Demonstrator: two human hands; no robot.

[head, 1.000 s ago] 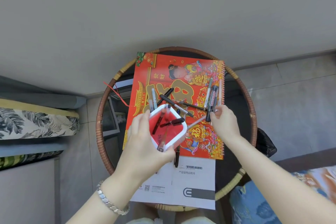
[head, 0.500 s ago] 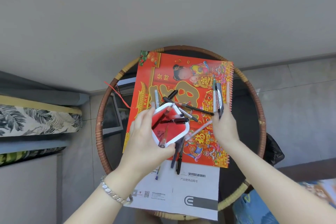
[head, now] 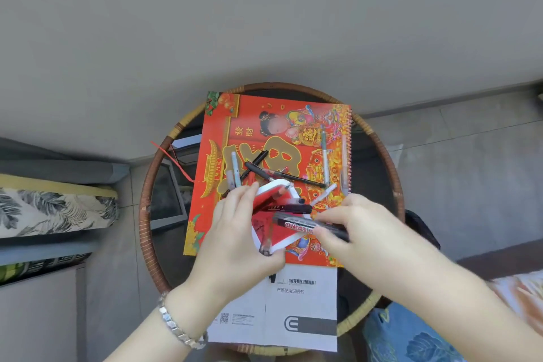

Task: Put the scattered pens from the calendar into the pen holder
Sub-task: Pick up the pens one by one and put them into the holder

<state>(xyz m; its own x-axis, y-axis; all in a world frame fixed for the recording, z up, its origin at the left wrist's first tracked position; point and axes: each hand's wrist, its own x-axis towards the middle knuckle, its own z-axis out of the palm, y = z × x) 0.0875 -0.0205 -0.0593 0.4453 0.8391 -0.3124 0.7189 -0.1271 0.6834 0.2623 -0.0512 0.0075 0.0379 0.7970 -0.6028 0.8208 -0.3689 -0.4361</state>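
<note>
A red and gold calendar (head: 264, 132) lies on a round glass table with a rattan rim (head: 147, 214). My left hand (head: 238, 241) grips a red pen holder with a white rim (head: 266, 200), tilted above the calendar, with several pens inside. My right hand (head: 364, 226) holds a black whiteboard marker (head: 299, 225) level across the holder's mouth. Several pens (head: 282, 175) lie scattered on the calendar behind the holder; two light pens (head: 324, 156) lie by its spiral edge.
A white instruction leaflet (head: 293, 303) lies at the table's near edge, partly under the calendar. A leaf-print cushion (head: 53, 209) sits to the left, blue fabric (head: 411, 338) at the lower right. A grey wall stands behind the table.
My right hand left the calendar's right side with a black marker and brought it over the holder's mouth. My left hand tilted the holder further.
</note>
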